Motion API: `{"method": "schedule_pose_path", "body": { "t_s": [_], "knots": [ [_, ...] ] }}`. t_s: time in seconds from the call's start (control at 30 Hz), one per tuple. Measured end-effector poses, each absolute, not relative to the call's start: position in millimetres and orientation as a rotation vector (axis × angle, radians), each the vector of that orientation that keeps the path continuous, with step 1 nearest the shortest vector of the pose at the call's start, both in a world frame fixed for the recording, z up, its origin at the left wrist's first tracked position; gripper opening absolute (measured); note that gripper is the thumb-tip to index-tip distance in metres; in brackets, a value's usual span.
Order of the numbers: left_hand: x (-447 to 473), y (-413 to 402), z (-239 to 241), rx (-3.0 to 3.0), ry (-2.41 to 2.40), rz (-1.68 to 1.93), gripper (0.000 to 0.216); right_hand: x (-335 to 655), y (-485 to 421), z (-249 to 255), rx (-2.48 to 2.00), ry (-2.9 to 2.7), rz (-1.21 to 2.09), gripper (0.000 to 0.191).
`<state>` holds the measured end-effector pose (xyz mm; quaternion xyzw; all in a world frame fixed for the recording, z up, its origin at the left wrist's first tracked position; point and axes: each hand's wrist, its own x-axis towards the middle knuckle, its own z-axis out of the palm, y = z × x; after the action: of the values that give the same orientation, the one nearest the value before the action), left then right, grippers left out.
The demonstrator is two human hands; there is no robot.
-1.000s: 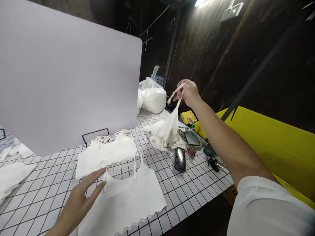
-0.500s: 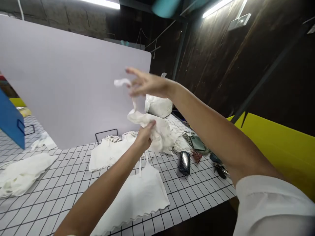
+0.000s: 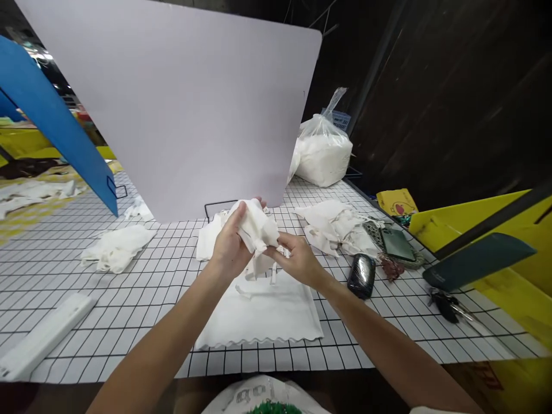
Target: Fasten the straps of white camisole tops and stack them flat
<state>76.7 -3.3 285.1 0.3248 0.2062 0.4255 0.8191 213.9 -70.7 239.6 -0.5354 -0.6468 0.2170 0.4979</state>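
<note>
My left hand [image 3: 230,244] is wrapped round a bunched white strappy garment [image 3: 257,221], its thumb lying along the cloth. From the right, my right hand [image 3: 298,257] pinches the lower edge of the same garment between thumb and fingers. Thin straps dangle below the two hands. Directly beneath, a white camisole [image 3: 263,313] with a wavy hem lies flat on the grid-patterned tabletop [image 3: 172,310]. Another folded white garment [image 3: 206,240] lies behind my left hand, partly hidden by it.
A large white board [image 3: 198,109] stands behind. At right are a loose garment pile [image 3: 336,224], a black case [image 3: 362,276], a phone [image 3: 397,244], keys [image 3: 451,305] and a bagged white bundle [image 3: 324,155]. At left lie more garments [image 3: 118,248] and a white bar [image 3: 45,336].
My right hand has come down from its raised, spread position and now grips the garment beside my left hand. The garment is more bunched, and the view has tilted downward.
</note>
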Motion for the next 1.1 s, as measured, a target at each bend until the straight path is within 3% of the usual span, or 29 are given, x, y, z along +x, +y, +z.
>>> {"method": "schedule_pose_path", "body": {
  "t_s": [0.1,0.3,0.6,0.7,0.87,0.93,1.1],
  "knots": [
    [62,2,281,0.702,0.535,0.885,0.035,224,-65,242,-1.210,-1.423,0.739,0.031],
    [23,24,252,0.773,0.815,0.803,0.027,257,-47,257,-1.148,-1.101,0.845,0.031],
    [6,31,235,0.693,0.723,0.839,0.018,267,-25,266,-1.127,-0.929,0.943,0.038],
    [7,28,238,0.664,0.664,0.887,0.020,268,-25,263,-1.230,-1.036,0.850,0.035],
    [15,22,247,0.613,0.631,0.921,0.020,254,-31,261,-1.386,-1.464,0.307,0.020],
    [21,20,252,0.631,0.622,0.913,0.019,239,-34,255,-1.341,-1.576,0.462,0.021],
    [30,20,260,0.770,0.635,0.931,0.023,210,-37,228,-1.202,-1.656,1.213,0.035]
  ]
}}
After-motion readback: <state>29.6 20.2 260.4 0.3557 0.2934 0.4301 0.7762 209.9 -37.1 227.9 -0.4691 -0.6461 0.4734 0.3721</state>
